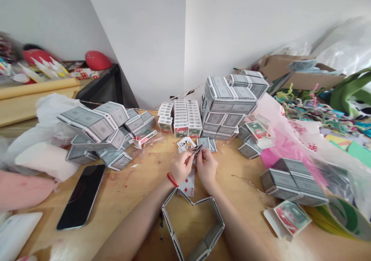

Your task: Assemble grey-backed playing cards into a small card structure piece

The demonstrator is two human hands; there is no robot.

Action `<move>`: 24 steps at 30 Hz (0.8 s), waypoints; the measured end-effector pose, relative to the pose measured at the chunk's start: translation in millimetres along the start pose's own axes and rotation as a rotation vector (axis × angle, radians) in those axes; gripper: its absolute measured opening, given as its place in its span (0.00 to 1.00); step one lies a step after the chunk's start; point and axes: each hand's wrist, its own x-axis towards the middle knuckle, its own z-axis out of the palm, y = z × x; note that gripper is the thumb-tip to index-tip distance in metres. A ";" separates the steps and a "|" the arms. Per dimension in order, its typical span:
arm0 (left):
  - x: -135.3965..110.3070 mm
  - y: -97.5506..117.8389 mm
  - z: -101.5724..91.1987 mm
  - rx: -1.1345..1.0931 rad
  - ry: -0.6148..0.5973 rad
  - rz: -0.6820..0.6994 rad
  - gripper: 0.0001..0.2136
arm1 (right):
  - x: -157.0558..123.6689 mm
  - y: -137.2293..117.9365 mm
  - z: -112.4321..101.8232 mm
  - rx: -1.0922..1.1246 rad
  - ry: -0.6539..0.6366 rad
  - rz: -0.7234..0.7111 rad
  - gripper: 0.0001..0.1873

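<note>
My left hand, with a red string round the wrist, and my right hand meet at mid-table. Both pinch a small playing card that looks bent or folded; its far side is partly hidden by my fingers. Just beyond lie loose face-up cards and patterned card backs. A red diamond card lies face up beneath my wrists. Between my forearms stands a heart-shaped frame of joined folded cards.
Stacked card-built blocks stand at left and right, with rows of card boxes between. A black phone lies left. At right are more card blocks, an opened card box and a tape roll.
</note>
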 end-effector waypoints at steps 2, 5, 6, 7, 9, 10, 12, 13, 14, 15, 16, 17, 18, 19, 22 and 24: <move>-0.2 -0.9 0.5 0.019 -0.022 0.022 0.06 | -1.3 -1.8 1.7 -0.092 0.029 -0.005 0.15; 0.6 -0.7 1.9 0.026 -0.024 0.050 0.06 | -1.6 -1.8 4.2 -0.147 0.061 -0.022 0.15; 1.3 -0.4 2.4 0.019 -0.011 0.048 0.06 | -1.2 -1.7 4.7 -0.135 0.068 -0.022 0.15; 2.1 -0.1 3.0 0.008 0.006 0.037 0.06 | -0.5 -1.9 4.9 -0.104 0.075 -0.023 0.15; 4.0 -0.1 4.1 -0.021 0.046 -0.010 0.05 | 1.7 -2.9 4.6 0.025 0.081 -0.035 0.14; 4.9 -0.6 4.4 -0.037 0.065 -0.042 0.05 | 3.3 -3.7 4.2 0.122 0.077 -0.049 0.14; 6.8 -2.7 4.7 -0.069 0.088 -0.107 0.05 | 7.3 -4.8 3.5 0.347 0.030 -0.083 0.18; 7.7 -4.2 4.7 -0.083 0.095 -0.135 0.05 | 9.5 -4.6 3.2 0.450 -0.009 -0.094 0.21; 8.6 -5.8 4.5 -0.097 0.100 -0.157 0.05 | 11.7 -3.7 3.1 0.529 -0.054 -0.101 0.23; 9.3 -7.3 4.2 -0.109 0.103 -0.174 0.05 | 13.8 -1.9 3.0 0.580 -0.096 -0.097 0.24; 9.9 -8.6 3.9 -0.118 0.103 -0.185 0.05 | 15.7 0.5 3.1 0.601 -0.128 -0.088 0.22; 10.3 -9.6 3.5 -0.124 0.101 -0.192 0.05 | 17.2 3.4 3.2 0.601 -0.150 -0.073 0.19; 10.6 -10.4 3.0 -0.128 0.097 -0.195 0.05 | 18.4 6.4 3.4 0.601 -0.170 -0.056 0.17; 10.7 -10.9 2.4 -0.130 0.090 -0.195 0.05 | 19.3 9.1 3.5 0.597 -0.185 -0.043 0.16; 10.6 -12.0 -0.3 -0.089 0.076 -0.167 0.05 | 20.2 14.1 3.4 0.571 -0.187 -0.032 0.15; 11.0 -13.1 -2.8 -0.012 0.075 -0.118 0.06 | 20.0 14.3 2.5 0.541 -0.172 -0.050 0.15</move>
